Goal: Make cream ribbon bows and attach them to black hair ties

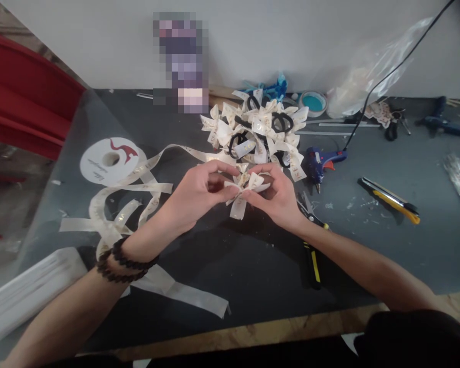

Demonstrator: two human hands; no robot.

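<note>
Between my two hands is a cream ribbon bow (238, 208) with gold print, held just above the dark table. My left hand (203, 191) pinches its left side between thumb and fingers. On the other side, my right hand (278, 197) grips the bow's right loops, thumb in front. The fingertips partly cover the middle of the bow. Right behind my hands lies a pile of similar ribbon bows (258, 128) with black hair ties among them. Loose cream ribbon (180, 151) runs from near the spool toward that pile.
A white ribbon spool (109, 161) lies at left, ribbon strips (199, 299) around it. To the right are a blue glue gun (324, 159), scissors (310, 209) and a yellow utility knife (391, 200). A teal tape roll (313, 102) sits by the wall. A cord hangs from above at right.
</note>
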